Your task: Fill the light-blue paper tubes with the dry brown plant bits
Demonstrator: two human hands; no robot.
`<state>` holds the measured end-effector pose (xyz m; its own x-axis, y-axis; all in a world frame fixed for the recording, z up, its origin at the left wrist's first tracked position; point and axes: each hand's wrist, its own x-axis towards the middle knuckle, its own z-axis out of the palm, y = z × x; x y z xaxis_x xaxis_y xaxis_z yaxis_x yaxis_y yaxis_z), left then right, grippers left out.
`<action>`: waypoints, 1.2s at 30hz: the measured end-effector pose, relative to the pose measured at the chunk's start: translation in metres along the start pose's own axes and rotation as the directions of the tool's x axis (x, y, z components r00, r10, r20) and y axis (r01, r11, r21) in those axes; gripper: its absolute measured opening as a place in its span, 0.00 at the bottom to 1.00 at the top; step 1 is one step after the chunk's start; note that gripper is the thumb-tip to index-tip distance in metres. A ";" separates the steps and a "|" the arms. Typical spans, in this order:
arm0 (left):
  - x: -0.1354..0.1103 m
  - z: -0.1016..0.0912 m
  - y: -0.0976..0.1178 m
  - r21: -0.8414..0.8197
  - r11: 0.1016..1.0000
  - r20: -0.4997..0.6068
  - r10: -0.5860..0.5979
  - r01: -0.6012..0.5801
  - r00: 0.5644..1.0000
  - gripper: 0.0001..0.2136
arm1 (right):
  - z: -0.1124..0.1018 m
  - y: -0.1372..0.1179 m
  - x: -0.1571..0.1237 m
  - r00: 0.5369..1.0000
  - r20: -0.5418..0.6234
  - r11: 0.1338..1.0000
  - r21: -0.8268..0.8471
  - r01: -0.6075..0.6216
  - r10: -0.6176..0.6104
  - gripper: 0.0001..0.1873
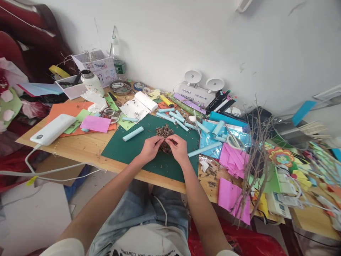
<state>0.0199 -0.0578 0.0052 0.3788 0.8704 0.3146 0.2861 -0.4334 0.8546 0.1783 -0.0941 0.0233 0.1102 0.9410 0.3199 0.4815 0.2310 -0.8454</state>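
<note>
A clump of brown, dry plant bits point(165, 131) lies on the dark green mat point(119, 145) in front of me. My left hand point(150, 147) is at its near left side, thumb and fingers pinched together. From the right, my right hand point(178, 146) meets it in a similar pinch. Both pinches sit right over the clump's near part, and whatever is between the fingertips is too small to make out. A rolled light blue paper tube point(133, 134) rests on the mat to the left, and several more blue tubes point(181, 125) lie behind the clump.
A bundle of dry twigs point(257, 153) stands at the right beside pink crepe paper point(234, 195). Scissors point(234, 141) lie on a blue plastic packet. At left are a white power bank point(53, 129) with a cable, a white bottle point(92, 82) and coloured paper point(95, 123).
</note>
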 end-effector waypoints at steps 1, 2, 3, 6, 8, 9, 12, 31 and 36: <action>0.000 0.000 0.001 0.004 1.000 0.004 0.002 -0.002 1.000 0.14 | 0.000 -0.001 0.000 1.000 0.003 1.000 0.004 0.003 -0.003 0.08; 0.000 -0.001 0.002 0.009 1.000 0.007 0.000 0.000 1.000 0.13 | 0.000 -0.001 -0.001 1.000 0.001 1.000 0.006 0.011 -0.011 0.08; -0.001 -0.001 0.003 0.012 1.000 0.009 -0.004 0.004 1.000 0.13 | 0.000 -0.002 -0.001 1.000 -0.005 1.000 0.004 0.019 -0.019 0.08; -0.001 -0.002 0.002 0.013 1.000 0.013 -0.019 0.019 1.000 0.13 | -0.001 -0.003 -0.002 0.999 -0.020 1.000 -0.008 0.028 -0.028 0.08; -0.002 -0.002 0.001 0.006 1.000 0.002 -0.027 0.027 1.000 0.13 | -0.001 -0.003 -0.002 1.000 -0.025 1.000 -0.017 0.017 -0.018 0.08; -0.002 -0.002 0.000 0.005 0.999 -0.008 -0.033 0.033 0.999 0.13 | -0.001 -0.003 -0.002 1.000 -0.026 1.000 -0.021 0.011 -0.012 0.08; -0.002 -0.002 0.000 0.001 0.998 -0.039 -0.057 0.057 0.998 0.12 | -0.001 -0.003 -0.002 1.000 -0.009 1.000 -0.022 0.001 -0.001 0.08; -0.002 -0.001 0.003 0.056 0.998 0.043 0.008 -0.010 0.999 0.10 | 0.001 0.001 -0.005 0.988 0.081 0.951 -0.272 0.148 -0.131 0.10; -0.001 -0.001 0.004 -0.016 1.000 -0.021 -0.023 0.023 1.000 0.08 | -0.001 0.003 -0.002 0.999 0.007 0.999 -0.002 0.050 -0.050 0.08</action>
<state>0.0194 -0.0600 0.0089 0.3538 0.8847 0.3034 0.2806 -0.4099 0.8679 0.1806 -0.0957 0.0200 0.0798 0.9300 0.3587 0.4882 0.2773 -0.8275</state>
